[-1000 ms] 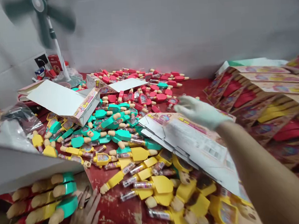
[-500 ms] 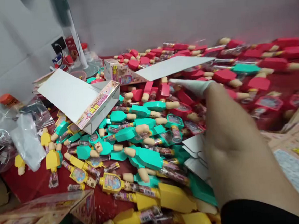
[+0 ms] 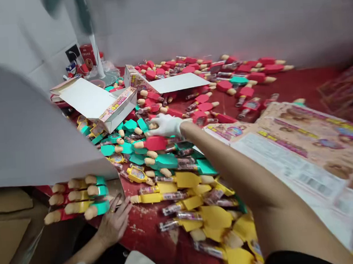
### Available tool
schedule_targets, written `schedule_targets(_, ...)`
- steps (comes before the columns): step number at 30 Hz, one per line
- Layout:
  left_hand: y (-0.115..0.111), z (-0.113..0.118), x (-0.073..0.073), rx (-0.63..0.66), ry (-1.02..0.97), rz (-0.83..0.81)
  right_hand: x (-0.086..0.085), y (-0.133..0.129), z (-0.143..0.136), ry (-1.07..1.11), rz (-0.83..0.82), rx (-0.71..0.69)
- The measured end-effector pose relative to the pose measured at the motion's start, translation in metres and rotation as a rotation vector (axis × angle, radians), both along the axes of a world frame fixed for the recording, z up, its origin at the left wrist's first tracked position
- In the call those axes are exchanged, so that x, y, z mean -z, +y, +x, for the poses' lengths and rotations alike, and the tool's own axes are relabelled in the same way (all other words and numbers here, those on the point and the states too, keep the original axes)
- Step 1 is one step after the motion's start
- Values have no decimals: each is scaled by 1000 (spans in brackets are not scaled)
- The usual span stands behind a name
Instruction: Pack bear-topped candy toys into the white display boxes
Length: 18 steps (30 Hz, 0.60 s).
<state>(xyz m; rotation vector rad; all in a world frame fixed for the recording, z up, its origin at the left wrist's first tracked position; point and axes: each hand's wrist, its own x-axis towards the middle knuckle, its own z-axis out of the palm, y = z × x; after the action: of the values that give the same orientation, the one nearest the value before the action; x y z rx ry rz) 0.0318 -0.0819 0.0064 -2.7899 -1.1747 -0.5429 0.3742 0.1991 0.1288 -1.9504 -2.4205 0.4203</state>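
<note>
- We see the box [image 3: 61, 163] at the worktop's [image 3: 147, 239] left edge, pieces [image 3: 92, 191] inside; its card looks light and bendable, best held by an edge. Its white wall hides the rest of them.
- Our left hand [image 3: 114, 221] has its fingers slightly apart at the box's edge; we cannot tell if that grip clamps.
- Our right hand [image 3: 168, 125], gloved, curls by a tan handle [image 3: 154, 126] among teal and red pieces; blur hides whether its grip closes. They look light, stiff, perhaps slippery; handles seem the surest hold.
- The flat cartons [image 3: 297, 150] are partly hidden by our forearm.
</note>
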Motion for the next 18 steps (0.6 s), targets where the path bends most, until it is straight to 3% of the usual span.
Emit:
schedule_targets(3, -3, -2, 0, 31, -23, -13, -3, -58, -23, -3, -15, 30)
schedule_targets(6, -13, 12, 4, 27, -93, -133, -5, -116, -30, 135, 48, -26)
schedule_targets(8, -19, 33, 9, 8, -100, -268, -5, -152, -25, 323, 178, -63)
schedule_targets(10, -16, 57, 14, -39, -69, -390, -1, -187, -15, 480, 368, -14)
schedule_targets(14, 12, 91, 22, -124, -124, -484, 30, -268, -10, 551, 653, 250)
schedule_targets(16, 22, 92, 25, -80, -200, -467, 50, -305, -25, 491, 669, 318)
schedule_targets(18, 23, 83, 27, -12, -268, -443, 68, -327, -49, 357, 594, 271)
